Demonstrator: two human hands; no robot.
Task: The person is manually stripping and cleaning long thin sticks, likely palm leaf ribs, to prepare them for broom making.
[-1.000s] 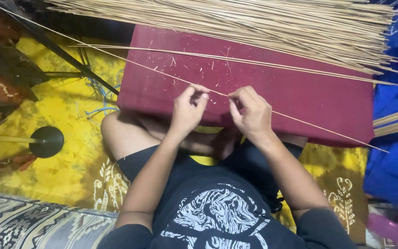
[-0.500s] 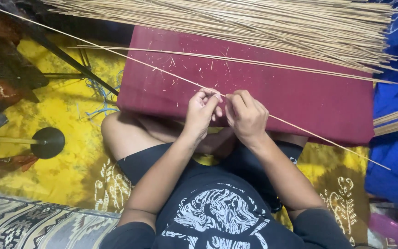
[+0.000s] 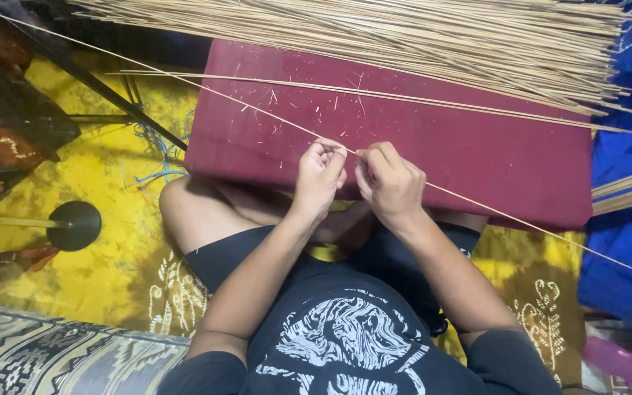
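Cloth, yellow with a pale leaf pattern (image 3: pixel 111 190), spread over the floor under everything else. Cushion, maroon, oblong (image 3: pixel 477 157), resting across the seated person's lap and flecked with pale shavings. Bundle of thin tan sticks (image 3: pixel 404 33), laid along the cushion's far edge, tips fanning out to the right. Two loose sticks (image 3: pixel 418 99), lying flat on the cushion just below the bundle. Single long stick (image 3: pixel 213 91), running slantwise from upper left to lower right, passing through both hands above the cushion.

Left hand (image 3: pixel 320 175): fingers curled, pinching that stick. Right hand (image 3: pixel 389 183): pinched shut on the same stick, just beside the left.

Step in hand, by judgement: one stick being worked at its middle, likely stripped or scraped. Next move calls for a steady pinch and a light, even draw along the shaft, since so thin a stick may snap.
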